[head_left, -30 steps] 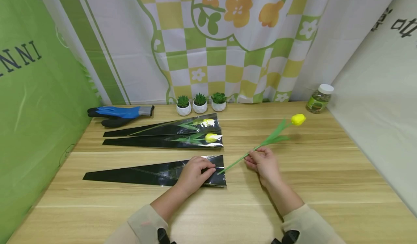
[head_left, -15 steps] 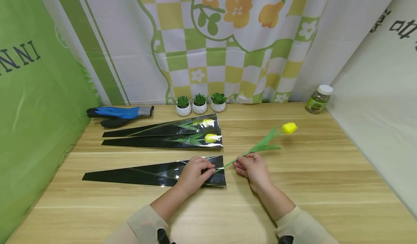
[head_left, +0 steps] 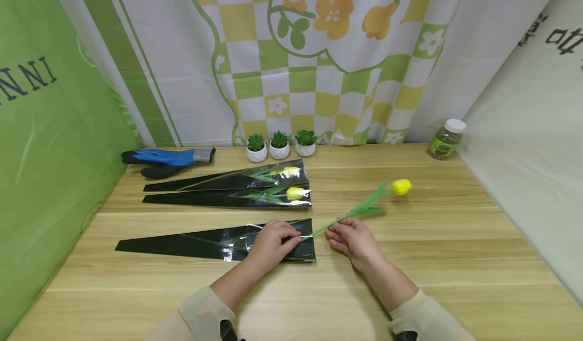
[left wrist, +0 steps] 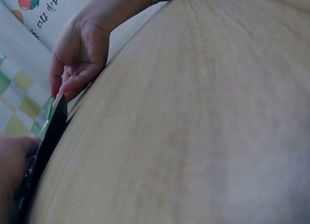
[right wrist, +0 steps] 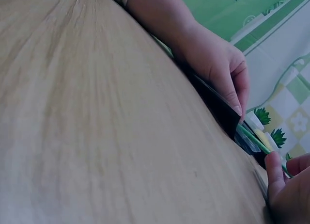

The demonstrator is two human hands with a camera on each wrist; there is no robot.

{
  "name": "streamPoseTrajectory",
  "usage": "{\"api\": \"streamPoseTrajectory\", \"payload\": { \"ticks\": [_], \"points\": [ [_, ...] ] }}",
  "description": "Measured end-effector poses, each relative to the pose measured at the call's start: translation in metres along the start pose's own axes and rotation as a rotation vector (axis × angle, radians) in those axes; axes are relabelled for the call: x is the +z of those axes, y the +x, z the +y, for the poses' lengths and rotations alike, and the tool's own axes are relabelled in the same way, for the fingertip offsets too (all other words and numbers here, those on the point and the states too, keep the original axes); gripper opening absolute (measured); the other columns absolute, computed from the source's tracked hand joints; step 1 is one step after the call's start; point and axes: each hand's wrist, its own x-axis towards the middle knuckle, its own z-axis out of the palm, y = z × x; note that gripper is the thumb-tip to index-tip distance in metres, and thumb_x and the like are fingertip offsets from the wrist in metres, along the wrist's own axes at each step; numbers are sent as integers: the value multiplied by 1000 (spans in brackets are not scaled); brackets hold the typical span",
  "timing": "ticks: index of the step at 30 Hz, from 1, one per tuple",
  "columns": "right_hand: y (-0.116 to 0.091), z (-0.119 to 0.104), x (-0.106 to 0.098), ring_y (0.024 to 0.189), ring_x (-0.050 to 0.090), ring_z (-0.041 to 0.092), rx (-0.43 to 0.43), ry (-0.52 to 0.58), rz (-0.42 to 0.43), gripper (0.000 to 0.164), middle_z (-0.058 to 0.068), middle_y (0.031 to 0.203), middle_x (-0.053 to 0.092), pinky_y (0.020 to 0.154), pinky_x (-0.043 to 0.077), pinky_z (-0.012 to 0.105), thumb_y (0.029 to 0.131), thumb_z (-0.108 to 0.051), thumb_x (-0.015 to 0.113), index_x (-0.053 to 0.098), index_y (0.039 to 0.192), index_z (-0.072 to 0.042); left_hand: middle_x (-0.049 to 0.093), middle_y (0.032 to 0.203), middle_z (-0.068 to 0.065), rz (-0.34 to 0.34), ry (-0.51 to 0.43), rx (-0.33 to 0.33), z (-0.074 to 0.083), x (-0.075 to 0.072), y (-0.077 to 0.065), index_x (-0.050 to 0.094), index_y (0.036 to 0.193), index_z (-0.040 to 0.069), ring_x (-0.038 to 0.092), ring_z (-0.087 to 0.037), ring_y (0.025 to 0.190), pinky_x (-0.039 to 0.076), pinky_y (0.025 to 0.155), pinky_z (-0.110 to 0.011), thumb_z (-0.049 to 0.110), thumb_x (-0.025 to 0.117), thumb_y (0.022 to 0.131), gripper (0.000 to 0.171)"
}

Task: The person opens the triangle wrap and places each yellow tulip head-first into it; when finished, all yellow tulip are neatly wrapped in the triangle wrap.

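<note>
A long black tapered flower sleeve (head_left: 182, 243) with a clear front lies on the table, its wide mouth toward the right. Near that mouth my left hand (head_left: 272, 242) pinches the clear film between thumb and fingers. My right hand (head_left: 354, 242) pinches the green stem of a yellow artificial tulip (head_left: 401, 187), just right of the mouth. The stem's lower end overlaps the mouth beside my left thumb; the bloom points to the upper right. In the right wrist view the tulip stem (right wrist: 254, 139) runs from the sleeve's edge to the right fingers.
Two more black sleeves, an upper one (head_left: 218, 177) and a lower one (head_left: 205, 199), hold yellow tulips behind. At the back are blue-and-black gloves (head_left: 166, 157), three small potted succulents (head_left: 279, 148) and a white-lidded jar (head_left: 446, 139). A patterned curtain (head_left: 300, 78) hangs behind the table.
My right hand has moved left with the tulip, and the stem end has gone from beside the sleeve's mouth to under my left fingertips. The bloom is lower. My left hand stays in place.
</note>
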Motion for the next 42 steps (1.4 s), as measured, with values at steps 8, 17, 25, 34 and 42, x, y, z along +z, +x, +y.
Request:
{"api": "streamPoseTrajectory", "payload": {
  "ticks": [8, 17, 25, 34, 42],
  "points": [
    [-8, -3, -9, 90, 68, 7, 70, -40, -78, 44, 10, 112, 66, 81, 58, 21, 104, -6, 41, 28, 143, 11, 73, 97, 0, -7, 6, 4, 0, -2, -1, 79, 95, 13, 63, -18, 97, 53, 87, -35, 19, 74, 87, 11],
    [-10, -3, -13, 90, 68, 7, 75, -56, -85, 51, 7, 107, 67, 81, 58, 21, 102, -6, 45, 28, 146, 11, 73, 99, 1, -22, 8, -2, -1, -2, -1, 78, 97, 14, 63, -17, 99, 54, 88, -35, 19, 71, 90, 11],
    [-6, -28, -33, 84, 63, 12, -235, -580, -9, 34, 10, 100, 66, 70, 55, 20, 100, -11, 53, 52, 129, 6, 73, 100, 1, -24, -4, -6, -1, -2, -2, 78, 97, 14, 63, -18, 100, 53, 90, -37, 19, 71, 90, 12],
    [23, -57, -63, 115, 60, 41, -613, -1347, -133, 27, 20, 117, 68, 98, 49, 55, 92, -9, 66, 69, 116, 2, 73, 100, 1, -25, -6, -15, -2, -1, -2, 78, 97, 14, 62, -18, 101, 53, 91, -37, 19, 71, 90, 12],
    [37, -67, -74, 115, 59, 44, -535, -1419, -261, 32, 24, 120, 66, 100, 47, 58, 90, -12, 69, 67, 119, 2, 73, 101, 0, -28, -20, -14, 0, -2, -1, 78, 98, 14, 63, -19, 102, 53, 93, -38, 19, 70, 90, 12]
  ]
}}
